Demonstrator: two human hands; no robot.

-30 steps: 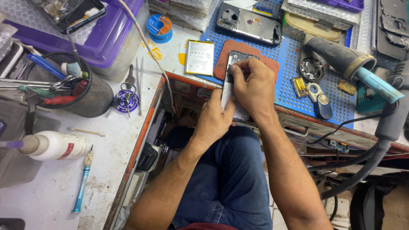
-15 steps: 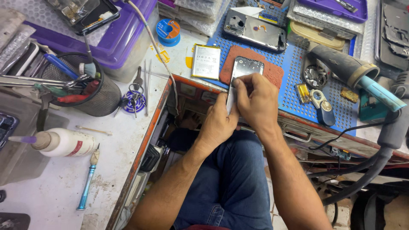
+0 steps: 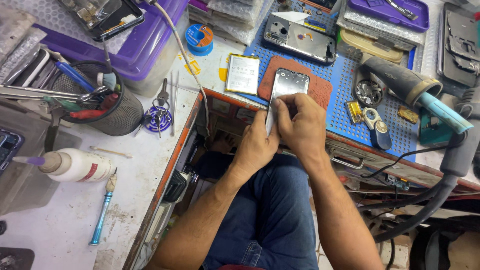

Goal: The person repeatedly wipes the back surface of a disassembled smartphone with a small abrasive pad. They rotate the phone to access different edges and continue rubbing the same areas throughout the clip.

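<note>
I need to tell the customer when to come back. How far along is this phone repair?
Done: the phone is apart. Its battery lies loose on the bench and a rear housing sits on the blue mat. In hand: left hand and right hand grip the bare metal phone frame at its lower end. Left: probably refitting everything; nothing looks reassembled yet.

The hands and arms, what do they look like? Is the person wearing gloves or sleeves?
No gloves and no sleeves. The left hand and right hand are both bare, and both forearms are bare all the way down to the bottom of the picture. No watch, ring or bracelet shows. The only clothing in view is blue jeans on the legs below the arms.
</note>
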